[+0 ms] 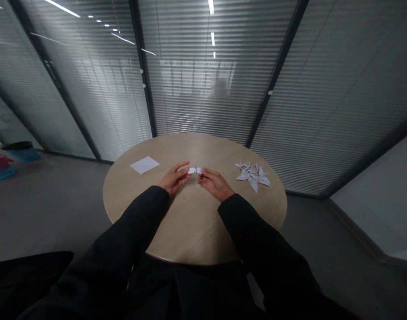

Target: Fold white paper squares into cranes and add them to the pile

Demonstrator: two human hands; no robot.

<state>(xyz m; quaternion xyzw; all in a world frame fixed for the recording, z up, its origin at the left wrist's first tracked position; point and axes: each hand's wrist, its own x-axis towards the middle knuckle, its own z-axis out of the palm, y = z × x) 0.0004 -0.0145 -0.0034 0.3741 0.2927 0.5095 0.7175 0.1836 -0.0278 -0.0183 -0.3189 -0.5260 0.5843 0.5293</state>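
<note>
A small white origami crane (194,170) is held up between my two hands above the middle of the round table. My left hand (174,178) pinches its left end with the fingertips, and my right hand (216,184) holds its right end. Most of the crane's body is hidden by my fingers. To the right lies a heap of several folded white paper cranes (252,176). A flat square sheet of white paper (144,165) lies to the left, beyond my left hand.
The round light-wood table (193,226) stands on a grey floor. Glass partitions with slatted blinds (203,102) run behind it. Blue and red containers (10,161) sit on the floor at the far left. My black sleeves fill the lower foreground.
</note>
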